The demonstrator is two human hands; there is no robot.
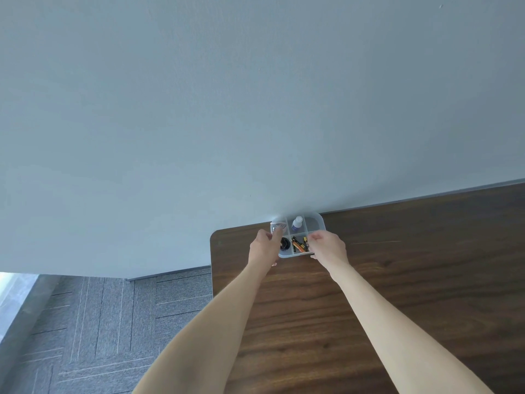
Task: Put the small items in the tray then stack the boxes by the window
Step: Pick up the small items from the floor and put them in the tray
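Observation:
A clear plastic tray (316,221) with several compartments sits at the far left corner of the dark wooden table (397,280), against the wall. It holds a small white bottle with a purple base (297,223), several orange and black batteries (299,243), a black round item (285,244) and a small clear item (277,225). My left hand (264,245) grips the tray's left side. My right hand (329,247) grips its front right side. Both arms are stretched out over the table. No boxes are in view.
A plain grey-blue wall (255,109) fills the upper view right behind the tray. Grey carpet tiles (99,322) cover the floor left of the table. A bright window strip (11,291) shows at the far left edge.

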